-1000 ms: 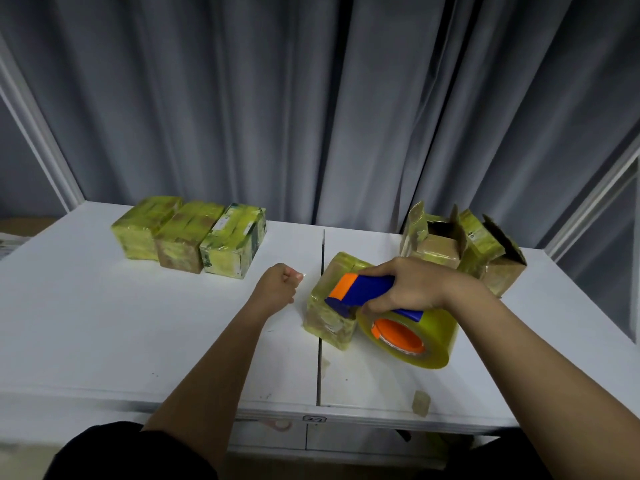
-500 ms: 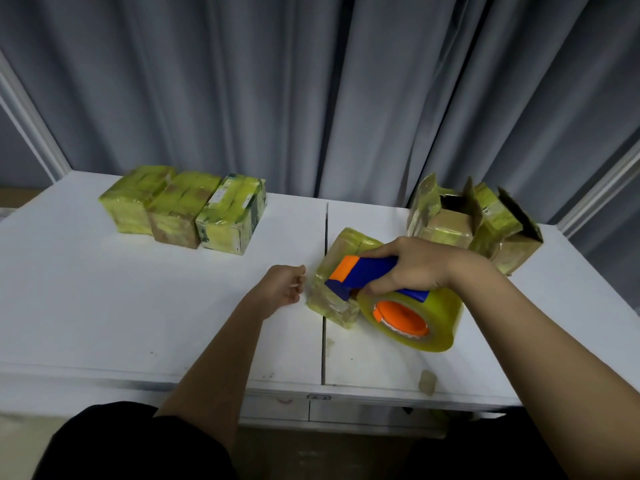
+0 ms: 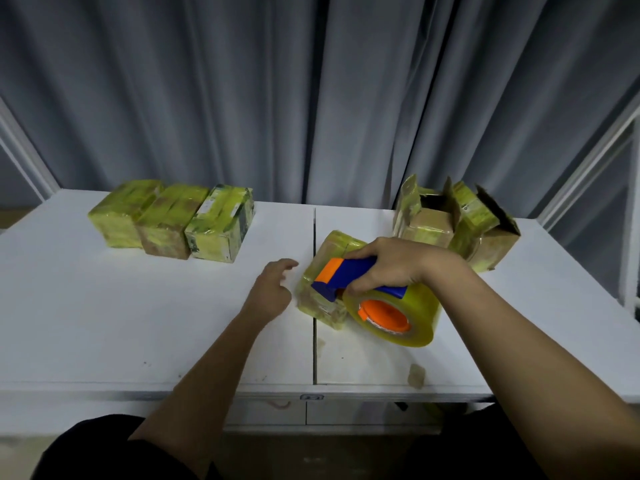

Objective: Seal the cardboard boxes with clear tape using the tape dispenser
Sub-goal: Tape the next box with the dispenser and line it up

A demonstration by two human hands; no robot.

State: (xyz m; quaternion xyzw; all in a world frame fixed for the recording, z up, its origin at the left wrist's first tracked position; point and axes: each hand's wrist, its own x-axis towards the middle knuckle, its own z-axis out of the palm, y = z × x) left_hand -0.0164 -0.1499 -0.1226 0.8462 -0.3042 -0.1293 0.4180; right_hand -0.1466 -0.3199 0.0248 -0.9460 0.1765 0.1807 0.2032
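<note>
Fingers of the right hand (image 3: 398, 268) clamp the blue-and-orange tape dispenser (image 3: 374, 299) against the tape-wrapped cardboard box (image 3: 325, 271). Left hand (image 3: 270, 292) hovers beside it, fingers loosely apart.

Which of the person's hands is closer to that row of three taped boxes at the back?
Left. The left hand hovers open just in front and right of the three taped boxes; the right hand grips the tape dispenser farther right.

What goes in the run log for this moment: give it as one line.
right hand grips tape dispenser on middle box | left hand open beside box | three wrapped boxes far left | open boxes far right
</note>
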